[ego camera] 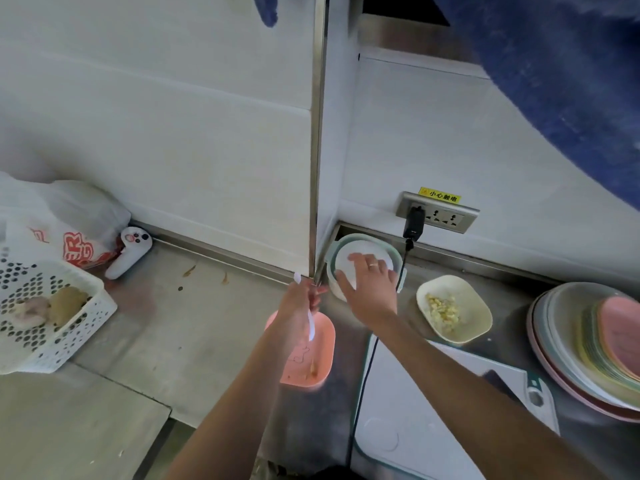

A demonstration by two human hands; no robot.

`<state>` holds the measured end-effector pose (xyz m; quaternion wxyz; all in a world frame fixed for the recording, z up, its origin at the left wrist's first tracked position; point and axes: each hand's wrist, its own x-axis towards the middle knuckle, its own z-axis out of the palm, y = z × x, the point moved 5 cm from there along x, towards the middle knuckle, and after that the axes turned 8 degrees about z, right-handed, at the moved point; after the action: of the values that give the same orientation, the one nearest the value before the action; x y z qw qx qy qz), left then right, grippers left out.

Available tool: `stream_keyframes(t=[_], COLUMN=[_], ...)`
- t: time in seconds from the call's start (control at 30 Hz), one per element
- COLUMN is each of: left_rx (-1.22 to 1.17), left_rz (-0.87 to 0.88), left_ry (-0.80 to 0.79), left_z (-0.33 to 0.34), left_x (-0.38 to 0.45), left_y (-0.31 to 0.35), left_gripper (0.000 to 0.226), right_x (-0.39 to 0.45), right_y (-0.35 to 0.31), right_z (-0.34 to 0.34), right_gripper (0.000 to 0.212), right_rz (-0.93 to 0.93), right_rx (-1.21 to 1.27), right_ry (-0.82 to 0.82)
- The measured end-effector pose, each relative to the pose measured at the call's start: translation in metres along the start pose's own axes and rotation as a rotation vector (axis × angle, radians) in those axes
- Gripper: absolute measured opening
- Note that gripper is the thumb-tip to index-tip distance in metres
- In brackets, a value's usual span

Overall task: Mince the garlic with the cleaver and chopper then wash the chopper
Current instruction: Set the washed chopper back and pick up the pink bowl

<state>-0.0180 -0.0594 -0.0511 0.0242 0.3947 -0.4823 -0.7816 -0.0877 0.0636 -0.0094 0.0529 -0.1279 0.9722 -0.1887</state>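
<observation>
Here we are looking down along two bare arms reaching across a steel desk (pixel 214 327) toward its back corner. Our right hand (pixel 372 284) is resting on the white lid of the chopper (pixel 337 258), a round pale-green tub pushed against the wall, and its fingers are spreading and curling over the lid, probably to steady or lift it; whether they are truly grasping is hard to tell from this angle. A black cord (pixel 363 375) is running from the wall socket (pixel 438 213) down past the chopper, which is why the tub is sitting so near the outlet.

Our left hand (pixel 304 301) is pinching a small white spoon (pixel 311 323) in a clenched grip, holding it just above a pink dish (pixel 323 344), likely for scraping. The garlic (pixel 443 311), already in small yellow bits, is lying in a cream dish (pixel 478 317) just right of the chopper. Nearer to us a white cutting board (pixel 433 393) is lying flat, and the cleaver (pixel 498 382) seems to be resting on it. A stack of plates (pixel 571 348) is waiting at the far right. On the left are a perforated basket (pixel 69 344), a plastic bag (pixel 62 220) and a white controller (pixel 128 252).
</observation>
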Motion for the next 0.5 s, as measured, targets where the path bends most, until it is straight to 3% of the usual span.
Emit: stream_keyframes(t=[0.1,0.3,0.37,0.4,0.5], left_rx=[-0.135,-0.008,0.347,0.584,0.996], left_rz=[0.056,0.031,0.153,0.257,0.609], left_ry=[-0.019,-0.065,-0.113,-0.125,-0.178], left_z=[0.015,0.037,0.042,0.043,0.042], left_x=[0.007,0.01,0.015,0.017,0.014], left_y=[0.0,0.006,0.012,0.015,0.014], left_gripper=[0.019,0.014,0.018,0.024,0.04], right_x=[-0.036,-0.037,-0.025,-0.018,0.002], right_y=[-0.017,-0.018,-0.007,0.001,0.029], right_z=[0.02,0.015,0.006,-0.001,-0.02], right_gripper=[0.028,0.02,0.02,0.022,0.027], right_rz=[0.093,0.151,0.208,0.259,0.377], right_rx=[0.395,0.628,0.569,0.536,0.421], right_ry=[-0.285,-0.313,-0.18,-0.073,0.144])
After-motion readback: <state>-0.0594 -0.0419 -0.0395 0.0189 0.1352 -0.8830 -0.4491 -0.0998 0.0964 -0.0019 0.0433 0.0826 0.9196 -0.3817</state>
